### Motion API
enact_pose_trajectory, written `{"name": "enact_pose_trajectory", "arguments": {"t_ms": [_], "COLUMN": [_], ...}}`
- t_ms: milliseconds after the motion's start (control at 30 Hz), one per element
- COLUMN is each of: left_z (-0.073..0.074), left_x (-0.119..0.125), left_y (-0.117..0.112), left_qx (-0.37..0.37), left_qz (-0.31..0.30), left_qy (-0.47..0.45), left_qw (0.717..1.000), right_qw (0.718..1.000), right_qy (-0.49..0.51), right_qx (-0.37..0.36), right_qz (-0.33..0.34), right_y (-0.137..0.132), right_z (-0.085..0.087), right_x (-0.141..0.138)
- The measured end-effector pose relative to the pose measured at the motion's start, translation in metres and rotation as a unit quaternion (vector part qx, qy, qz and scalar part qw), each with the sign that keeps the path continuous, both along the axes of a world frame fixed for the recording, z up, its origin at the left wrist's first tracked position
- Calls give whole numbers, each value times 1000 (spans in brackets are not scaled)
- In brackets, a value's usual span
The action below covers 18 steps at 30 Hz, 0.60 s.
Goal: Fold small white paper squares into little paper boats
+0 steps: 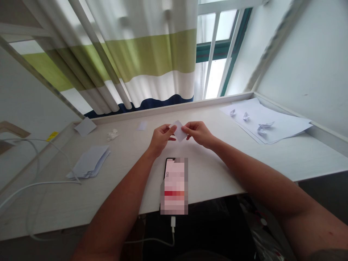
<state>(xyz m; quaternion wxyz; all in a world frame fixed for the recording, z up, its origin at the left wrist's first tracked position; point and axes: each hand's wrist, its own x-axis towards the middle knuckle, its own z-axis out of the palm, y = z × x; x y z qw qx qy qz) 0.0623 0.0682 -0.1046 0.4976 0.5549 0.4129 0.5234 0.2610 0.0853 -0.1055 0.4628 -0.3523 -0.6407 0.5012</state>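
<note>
A small white paper square [179,131] is held up above the pale desk [217,170], pinched between my left hand [161,137] and my right hand [198,133]. Both sets of fingertips touch its edges, and its lower corner hangs free. Below my hands lies a smartphone [174,185], its screen blurred out and a white charging cable [173,226] plugged into its lower end. To the right, several small folded paper boats [261,125] rest on loose white sheets [282,125].
A stack of folded white paper [89,163] lies left of the phone. Farther back are a crumpled paper scrap [112,135], a white paper square [85,127] and a small slip [141,125]. A raised ledge [168,107] edges the desk's far side, beneath a striped curtain [152,61].
</note>
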Motion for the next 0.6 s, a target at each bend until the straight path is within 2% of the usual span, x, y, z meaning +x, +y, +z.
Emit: {"name": "enact_pose_trajectory", "arguments": {"t_ms": [67,167,333,533,600], "left_z": [0,-2,-3,4,5], "left_x": [2,4,3,2,1], "left_y": [-1,-1,0,-3,-4], "left_qx": [-3,10,20,-3,5], "left_qz": [-14,-2,35,35,34], "left_qy": [8,5,0,-5,-4], "left_qw": [1000,1000,999,999,999], "right_qw": [999,998,999,992,994], "right_qy": [34,43,-32,-94,-76], "right_qx": [10,3,-12,79,69], "right_qz": [-31,-51,-12,-41,-33], "right_y": [1,2,1,-2,-2], "right_z": [0,-1,-3,1,1], "right_x": [-1,-2,0,3,3]}}
